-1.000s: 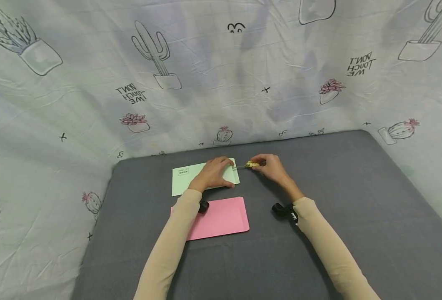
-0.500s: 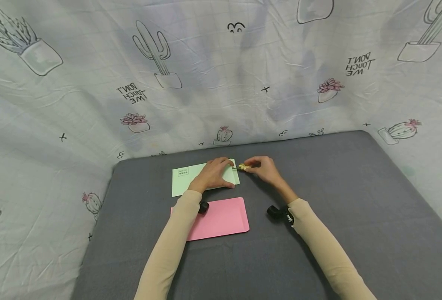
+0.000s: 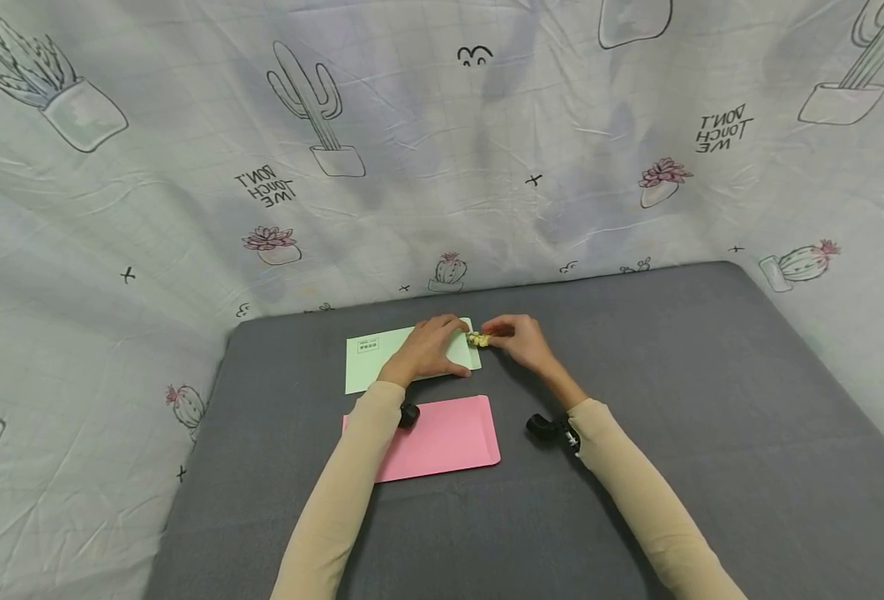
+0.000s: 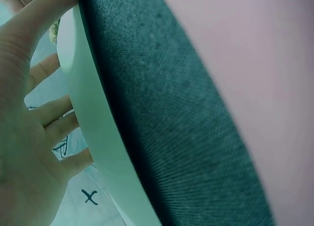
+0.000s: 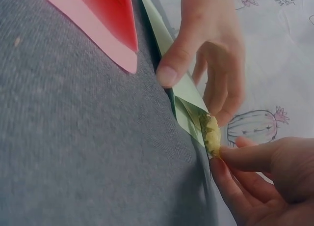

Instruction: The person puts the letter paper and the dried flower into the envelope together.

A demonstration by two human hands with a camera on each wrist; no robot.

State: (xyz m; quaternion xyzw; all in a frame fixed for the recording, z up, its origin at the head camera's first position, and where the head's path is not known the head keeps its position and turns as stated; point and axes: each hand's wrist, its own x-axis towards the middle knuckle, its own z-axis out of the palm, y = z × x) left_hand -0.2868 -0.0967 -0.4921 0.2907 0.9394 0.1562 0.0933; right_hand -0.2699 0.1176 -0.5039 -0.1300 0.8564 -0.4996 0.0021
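Observation:
A pale green envelope (image 3: 374,358) lies toward the back of the table, its right end gaping in the right wrist view. My left hand (image 3: 428,346) spans it, thumb at the near long edge and fingers at the far one, holding it across. Between the thumb and fingers of my right hand (image 3: 522,342) is a small yellow flower sprig (image 5: 212,137), pinched at its right end. The sprig's flower cluster sits right at the envelope's mouth (image 5: 189,115); its thin stem is hidden inside the envelope.
A pink envelope (image 3: 442,437) lies nearer to me, partly under my left forearm, with a red inside showing in the right wrist view. Dark grey cloth (image 3: 674,350) covers the table. A printed curtain (image 3: 427,167) hangs behind.
My right hand has moved left with the flower sprig, whose stem has slid out of sight into the green envelope. My left hand has stayed in place.

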